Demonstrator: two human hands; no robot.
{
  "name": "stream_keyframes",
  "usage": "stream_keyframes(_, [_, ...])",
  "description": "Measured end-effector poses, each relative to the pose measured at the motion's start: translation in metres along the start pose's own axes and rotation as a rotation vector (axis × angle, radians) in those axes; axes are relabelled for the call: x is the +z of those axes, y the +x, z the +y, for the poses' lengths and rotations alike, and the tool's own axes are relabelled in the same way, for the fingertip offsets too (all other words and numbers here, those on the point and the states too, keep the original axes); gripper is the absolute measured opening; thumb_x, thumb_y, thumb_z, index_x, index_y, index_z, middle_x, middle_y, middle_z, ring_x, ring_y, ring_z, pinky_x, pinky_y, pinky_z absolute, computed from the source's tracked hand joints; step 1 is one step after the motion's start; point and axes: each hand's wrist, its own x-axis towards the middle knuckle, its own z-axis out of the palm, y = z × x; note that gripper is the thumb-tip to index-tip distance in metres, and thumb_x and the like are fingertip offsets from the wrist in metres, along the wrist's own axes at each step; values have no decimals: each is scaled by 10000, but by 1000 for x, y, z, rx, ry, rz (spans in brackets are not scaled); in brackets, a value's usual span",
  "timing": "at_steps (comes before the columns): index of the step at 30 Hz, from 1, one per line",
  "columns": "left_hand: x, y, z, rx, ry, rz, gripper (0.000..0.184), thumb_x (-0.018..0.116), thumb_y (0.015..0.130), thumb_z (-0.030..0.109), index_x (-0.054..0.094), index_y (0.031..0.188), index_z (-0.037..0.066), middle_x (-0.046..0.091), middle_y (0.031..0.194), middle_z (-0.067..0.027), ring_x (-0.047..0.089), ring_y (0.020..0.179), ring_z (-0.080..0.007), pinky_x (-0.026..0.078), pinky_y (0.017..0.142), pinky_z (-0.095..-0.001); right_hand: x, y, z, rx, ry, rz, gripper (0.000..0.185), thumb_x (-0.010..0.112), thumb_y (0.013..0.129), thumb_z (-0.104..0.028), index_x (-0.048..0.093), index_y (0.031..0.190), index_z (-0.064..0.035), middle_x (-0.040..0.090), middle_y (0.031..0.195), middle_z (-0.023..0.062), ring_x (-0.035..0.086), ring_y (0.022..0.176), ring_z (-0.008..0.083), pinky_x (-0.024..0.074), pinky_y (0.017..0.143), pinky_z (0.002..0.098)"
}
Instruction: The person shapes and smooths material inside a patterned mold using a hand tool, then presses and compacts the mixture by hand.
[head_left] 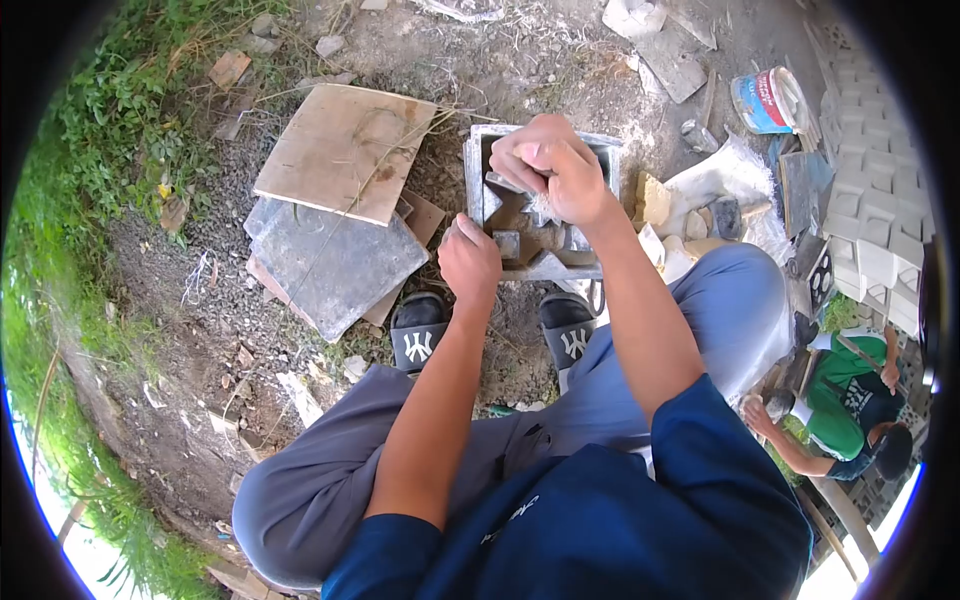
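A grey rectangular mould (482,150) with raised angular shapes inside lies on the ground in front of my feet. Above its middle is my right hand (552,170), fingers curled into a fist; what it holds, if anything, is hidden, though pale bits show just under it. My left hand (470,258) is closed at the mould's lower left corner, close to its rim. Whether its fingers grip the rim cannot be made out. Inside the mould, a small square block (507,244) shows between the two hands.
Wooden boards (340,150) and grey slabs (335,262) are stacked at the left. At the right are a white sack (735,172) with broken pieces and a labelled bucket (768,101). A person in green (840,400) is at the far right, beside stacked pale blocks (870,150).
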Motion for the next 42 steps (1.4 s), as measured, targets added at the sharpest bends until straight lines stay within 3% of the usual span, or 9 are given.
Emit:
stream_keyframes(3, [2, 6, -2, 89, -10, 49, 480, 385, 1103, 295, 701, 977, -43, 713, 951, -306, 676, 895, -530, 538, 795, -589, 3, -2, -33, 53, 1, -149, 424, 444, 920, -240, 308, 569, -43, 295, 524, 34, 276, 502, 148, 245, 499, 340])
stream_keyframes(7, [-1, 0, -3, 54, -14, 17, 487, 385, 1103, 299, 699, 964, -46, 712, 949, -309, 677, 890, -530, 537, 788, -589, 5, -2, -8, 53, 78, 0, 404, 451, 915, -226, 311, 580, -48, 300, 526, 29, 271, 508, 134, 236, 504, 343])
stream_keyframes(11, [3, 2, -3, 56, -9, 37, 497, 383, 1103, 307, 695, 950, -49, 713, 946, -306, 680, 896, -523, 534, 792, -592, 11, -5, -17, 43, 99, 118, 516, 480, 934, -327, 302, 525, -69, 279, 487, 17, 294, 478, 153, 220, 491, 327])
stream_keyframes(18, [2, 0, 0, 94, -49, 83, 535, 354, 1109, 286, 694, 966, -102, 692, 906, -349, 652, 896, -558, 503, 797, -600, 19, -8, -5, 85, 85, 263, 521, 483, 944, -344, 306, 540, -66, 283, 518, 9, 268, 500, 127, 203, 502, 321])
stream_keyframes(34, [1, 1, -2, 96, -7, 53, 509, 385, 1104, 298, 695, 941, -71, 708, 916, -319, 674, 873, -537, 535, 766, -595, 26, -8, -7, 112, 89, 299, 504, 466, 949, -323, 332, 534, -69, 333, 519, 12, 328, 489, 137, 238, 499, 317])
stream_keyframes(36, [3, 4, -1, 102, -31, 59, 513, 383, 1105, 302, 696, 946, -71, 709, 921, -317, 676, 878, -537, 535, 773, -595, 24, -10, -25, 130, 150, 307, 440, 427, 976, -191, 321, 574, -48, 341, 548, 4, 312, 553, 114, 262, 541, 331])
stream_keyframes(37, [2, 5, -1, 95, -25, 60, 519, 371, 1104, 290, 696, 936, -78, 699, 902, -335, 670, 884, -541, 519, 784, -599, 23, -7, -34, 133, 86, 281, 523, 471, 962, -336, 329, 534, -71, 329, 515, 11, 339, 494, 132, 253, 496, 316])
stream_keyframes(40, [0, 2, 2, 42, -17, 41, 528, 360, 1105, 287, 709, 950, -77, 692, 899, -355, 666, 892, -545, 506, 805, -599, 18, -13, 0, 168, 153, 313, 524, 469, 965, -342, 330, 537, -75, 330, 515, 11, 339, 494, 133, 253, 497, 313])
stream_keyframes(42, [0, 2, 2, 47, -30, 44, 528, 371, 1107, 315, 718, 967, -58, 704, 915, -336, 668, 895, -544, 514, 817, -603, 15, -11, 0, 212, 164, 387, 576, 499, 958, -449, 341, 545, -80, 342, 514, 18, 348, 487, 139, 263, 497, 286])
